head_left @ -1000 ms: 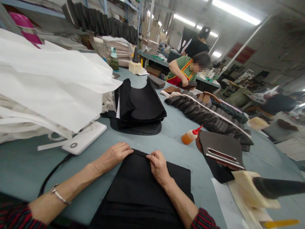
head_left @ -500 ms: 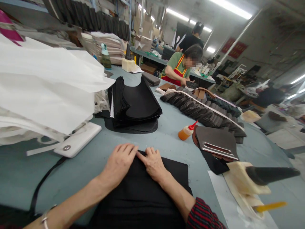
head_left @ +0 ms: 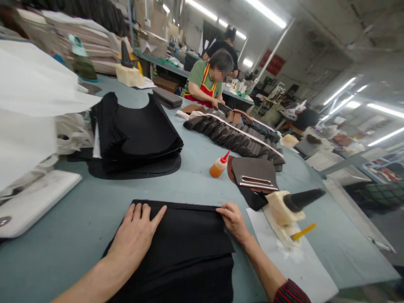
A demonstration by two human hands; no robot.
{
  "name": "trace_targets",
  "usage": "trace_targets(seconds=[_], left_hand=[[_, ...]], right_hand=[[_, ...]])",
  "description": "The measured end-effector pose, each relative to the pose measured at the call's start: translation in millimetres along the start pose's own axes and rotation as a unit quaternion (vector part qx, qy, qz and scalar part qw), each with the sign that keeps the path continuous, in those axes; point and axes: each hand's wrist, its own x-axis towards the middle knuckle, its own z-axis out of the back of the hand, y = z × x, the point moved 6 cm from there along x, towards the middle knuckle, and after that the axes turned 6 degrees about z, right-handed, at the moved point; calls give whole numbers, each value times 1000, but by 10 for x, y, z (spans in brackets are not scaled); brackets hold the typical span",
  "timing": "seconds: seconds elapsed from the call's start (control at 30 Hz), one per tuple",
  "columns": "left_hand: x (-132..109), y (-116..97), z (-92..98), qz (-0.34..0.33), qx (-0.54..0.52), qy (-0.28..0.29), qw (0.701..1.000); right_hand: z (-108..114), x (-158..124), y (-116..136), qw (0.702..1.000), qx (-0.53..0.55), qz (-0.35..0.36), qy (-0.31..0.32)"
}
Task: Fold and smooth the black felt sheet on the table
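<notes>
A black fabric piece (head_left: 192, 233) lies on the table in front of me, with a narrow fold along its far edge and more black layers beneath its near side. My left hand (head_left: 135, 229) rests flat on its left part, fingers apart and tips close to the folded edge. At the far right corner, my right hand (head_left: 232, 219) pinches the fold between thumb and fingers. Beyond the fabric stands a small bottle of orange liquid (head_left: 217, 167) with a red nozzle.
A stack of black cut pieces (head_left: 142, 130) lies at the far left, behind a white device (head_left: 41, 202). Grey panels (head_left: 255, 170) and a cream glue container (head_left: 284, 210) with a yellow-handled tool stand right. Across the table, a person in a red apron (head_left: 206, 90) handles a dark piece.
My hands have moved apart from the middle of the fabric's far edge: the left to the left, the right to the far right corner. The folded strip now shows between them. My view has turned right.
</notes>
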Motion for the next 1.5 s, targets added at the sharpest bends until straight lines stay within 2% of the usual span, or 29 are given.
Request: trace_targets(seconds=[0.17,0.33,0.47,0.53,0.6,0.67,0.73,0.77,0.83,0.93,1.03,1.17,1.3,1.5], left_hand=[[93,-274,70,-65,7,-28,997],[150,-431,116,-63,24,-5,998],[117,-447,107,-59,43,-20,997],[97,-449,89,-62,57,-29,996],[88,-449,80,-62,68,-31,995],[89,-449,86,-61,74,-30,995],[92,-444,95,-57,74,-24,995],[93,-440,96,-53,72,-19,996],[93,-428,87,-45,66,-8,997],[91,-414,70,-38,44,-5,998],[101,-422,74,-40,9,-10,999],[141,-518,122,-70,-2,-12,997],[197,-638,180,-82,19,16,996],[260,-909,318,-109,34,-2,993]], right_hand=[[-15,-87,-29,1000,22,-10,6],[-6,-94,-65,1000,18,-14,17],[143,18,-125,995,46,-80,-42],[149,164,-68,990,81,-103,-56],[35,363,91,992,96,-80,-11],[-161,529,282,994,76,-24,70],[-330,586,389,991,49,24,122],[-377,571,391,990,45,34,126],[-375,469,298,994,52,25,96],[-223,221,85,998,62,-4,29],[-72,31,-2,999,47,-3,3],[-18,-53,45,1000,2,20,17],[-36,-76,88,997,-41,43,42],[-11,-69,132,993,-70,59,71]])
